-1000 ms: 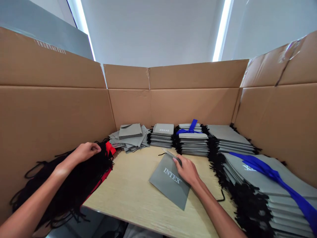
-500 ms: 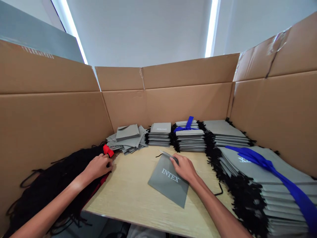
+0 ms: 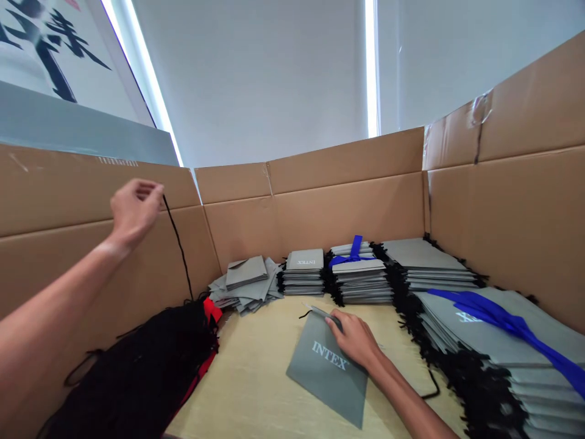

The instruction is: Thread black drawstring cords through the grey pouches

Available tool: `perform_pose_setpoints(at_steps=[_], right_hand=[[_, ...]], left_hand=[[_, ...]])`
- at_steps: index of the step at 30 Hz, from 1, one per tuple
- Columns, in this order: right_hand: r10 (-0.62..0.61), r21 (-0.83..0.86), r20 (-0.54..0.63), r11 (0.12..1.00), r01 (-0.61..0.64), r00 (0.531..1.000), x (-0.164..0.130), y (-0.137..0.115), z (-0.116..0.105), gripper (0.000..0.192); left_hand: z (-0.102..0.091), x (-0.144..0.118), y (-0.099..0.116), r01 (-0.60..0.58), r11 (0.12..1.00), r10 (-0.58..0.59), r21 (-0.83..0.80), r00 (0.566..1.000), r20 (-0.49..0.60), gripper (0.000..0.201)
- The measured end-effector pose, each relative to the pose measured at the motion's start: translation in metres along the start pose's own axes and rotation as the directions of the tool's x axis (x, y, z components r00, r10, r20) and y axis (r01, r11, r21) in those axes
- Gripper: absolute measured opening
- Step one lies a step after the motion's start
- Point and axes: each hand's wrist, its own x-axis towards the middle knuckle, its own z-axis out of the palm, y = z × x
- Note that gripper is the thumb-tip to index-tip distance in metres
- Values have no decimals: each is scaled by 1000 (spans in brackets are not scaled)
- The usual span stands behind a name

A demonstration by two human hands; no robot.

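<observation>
Raised at the left, my left hand (image 3: 136, 207) pinches the upper end of a black cord (image 3: 178, 241), which hangs taut down to a heap of black cords (image 3: 150, 360) with a red band (image 3: 211, 311) at its edge. My right hand (image 3: 354, 336) grips the top edge of a grey pouch (image 3: 325, 377) printed INTEX, lying tilted over the table. A short black string end pokes out at the pouch's upper left corner. More black cord (image 3: 432, 387) shows to the right of my right forearm.
Cardboard walls (image 3: 347, 207) enclose the wooden table (image 3: 256, 360). Along the back lie loose grey pouches (image 3: 247, 274), an INTEX stack (image 3: 304, 268) and a stack tied with blue ribbon (image 3: 361, 283). Larger pouch stacks (image 3: 425, 253) with black cords line the right side.
My left hand has risen from the heap, drawing one black cord upward. The right hand keeps its grip on the pouch. The view has tilted up slightly.
</observation>
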Motion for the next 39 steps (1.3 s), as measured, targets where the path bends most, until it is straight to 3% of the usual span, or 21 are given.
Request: perform_pose_setpoints(at_steps=[3, 6, 9, 12, 14, 16, 18, 21, 25, 39], right_hand=[[1, -11, 27, 1000, 0, 1000, 0, -1, -2, 36], [6, -12, 17, 1000, -5, 1000, 0, 0, -2, 35], [-9, 47, -39, 999, 11, 999, 0, 3, -1, 32], [-29, 95, -60, 995, 34, 998, -1, 6, -3, 31], [-42, 92, -53, 995, 46, 998, -2, 7, -6, 29], [-44, 88, -39, 995, 48, 998, -3, 7, -10, 27], [-26, 82, -36, 996, 29, 999, -3, 6, -13, 27], [-9, 77, -47, 997, 13, 999, -3, 4, -16, 28], [-13, 81, -41, 997, 16, 999, -1, 3, -15, 25], [-53, 127, -37, 990, 58, 998, 2, 6, -5, 24]], left_hand=[[-1, 12, 38, -81, 996, 75, -44, 990, -120, 53], [22, -29, 63, -169, 979, 164, -116, 985, -52, 60], [69, -120, 72, -69, 952, 127, -299, 976, 178, 55], [122, -230, 68, 22, 913, 162, -408, 898, 410, 57], [152, -295, 59, 204, 873, 81, -444, 836, 542, 58], [174, -341, 50, 357, 824, -10, -440, 786, 618, 59], [188, -368, 44, 471, 757, -72, -452, 749, 659, 61], [194, -382, 40, 551, 687, -100, -473, 717, 690, 61], [187, -381, 42, 567, 667, -89, -484, 705, 703, 51], [187, -384, 43, 583, 627, -97, -517, 717, 691, 42]])
